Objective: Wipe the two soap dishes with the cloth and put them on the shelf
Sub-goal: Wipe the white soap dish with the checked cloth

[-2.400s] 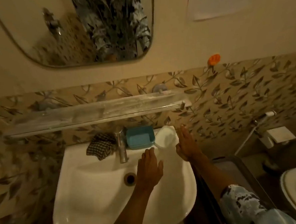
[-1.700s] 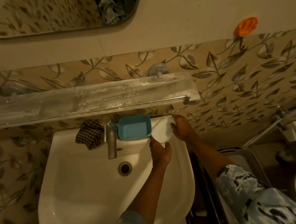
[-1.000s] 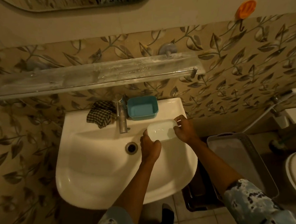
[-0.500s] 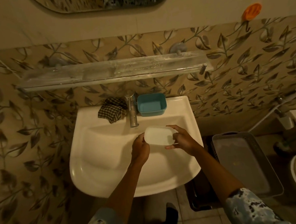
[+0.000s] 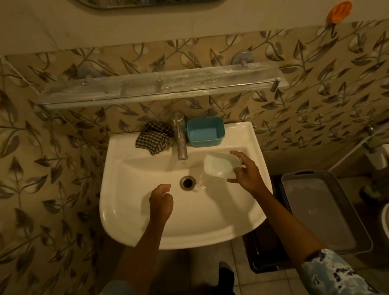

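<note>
A wide white ceramic washbasin (image 5: 129,219) fills the middle of the view, seen from above, with both of the person's hands over its bowl. A long frosted glass shelf with a metal rail (image 5: 157,84) is fixed to the leaf-patterned wall, well beyond the fingertips of both hands. A grey plastic basket with a perforated rim (image 5: 309,174) sits low down, to the right of the right hand's fingers.

The right hand (image 5: 247,176) grips a white oval plastic soap dish (image 5: 219,166) over the right side of the bowl, fingers curled over its far end and thumb under its near edge. The dish is tilted, and a thin run of water (image 5: 199,184) falls from its low corner.

The left hand (image 5: 161,201) hovers over the bowl with its fingers loosely curled, holding nothing.

A dark-and-cream checked cloth (image 5: 154,140) lies bunched on the basin's back ledge, well beyond the left fingertips. A teal rectangular plastic soap dish (image 5: 205,135) stands on the same ledge, beyond the right hand's fingers. A chrome pillar tap (image 5: 180,136) rises between cloth and teal dish, just beside each. The round metal drain (image 5: 187,182) lies between the two hands, just right of the left fingertips.
</note>
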Demonstrator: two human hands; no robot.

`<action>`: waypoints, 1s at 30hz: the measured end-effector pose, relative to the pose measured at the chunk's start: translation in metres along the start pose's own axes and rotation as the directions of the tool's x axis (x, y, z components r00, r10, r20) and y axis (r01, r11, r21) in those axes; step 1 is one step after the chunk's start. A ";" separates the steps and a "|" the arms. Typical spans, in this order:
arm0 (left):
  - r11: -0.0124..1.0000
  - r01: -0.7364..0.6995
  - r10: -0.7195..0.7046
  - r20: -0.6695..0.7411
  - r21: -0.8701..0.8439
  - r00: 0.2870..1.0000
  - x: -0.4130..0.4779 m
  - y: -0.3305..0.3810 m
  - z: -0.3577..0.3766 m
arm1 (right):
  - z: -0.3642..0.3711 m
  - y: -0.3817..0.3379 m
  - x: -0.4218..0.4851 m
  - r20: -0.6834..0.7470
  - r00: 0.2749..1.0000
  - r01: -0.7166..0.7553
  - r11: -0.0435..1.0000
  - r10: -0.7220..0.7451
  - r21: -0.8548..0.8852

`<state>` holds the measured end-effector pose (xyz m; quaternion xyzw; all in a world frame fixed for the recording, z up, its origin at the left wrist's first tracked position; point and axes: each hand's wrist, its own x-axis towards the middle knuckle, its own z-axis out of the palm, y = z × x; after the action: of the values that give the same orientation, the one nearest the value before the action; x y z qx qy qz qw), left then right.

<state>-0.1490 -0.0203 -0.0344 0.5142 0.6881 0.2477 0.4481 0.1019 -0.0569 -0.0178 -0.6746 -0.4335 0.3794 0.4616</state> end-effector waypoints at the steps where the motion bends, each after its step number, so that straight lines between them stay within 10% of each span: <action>1: 1.000 -0.002 0.002 -0.005 0.006 1.000 0.000 -0.002 -0.003 | -0.001 -0.003 -0.001 -0.007 0.999 0.047 0.999 -0.047 -0.007; 18: 0.999 0.011 -0.009 -0.036 0.039 0.999 -0.001 -0.011 -0.016 | -0.015 -0.064 -0.007 0.015 0.882 0.430 0.792 -0.471 -0.433; 30: 0.997 0.020 -0.018 -0.039 0.073 0.999 0.004 -0.022 -0.022 | -0.002 -0.059 -0.026 0.118 0.878 0.457 0.738 -0.464 -0.497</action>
<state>-0.1786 -0.0213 -0.0428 0.5189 0.7099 0.2280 0.4181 0.0810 -0.0703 0.0415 -0.6467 -0.6680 0.1201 0.3480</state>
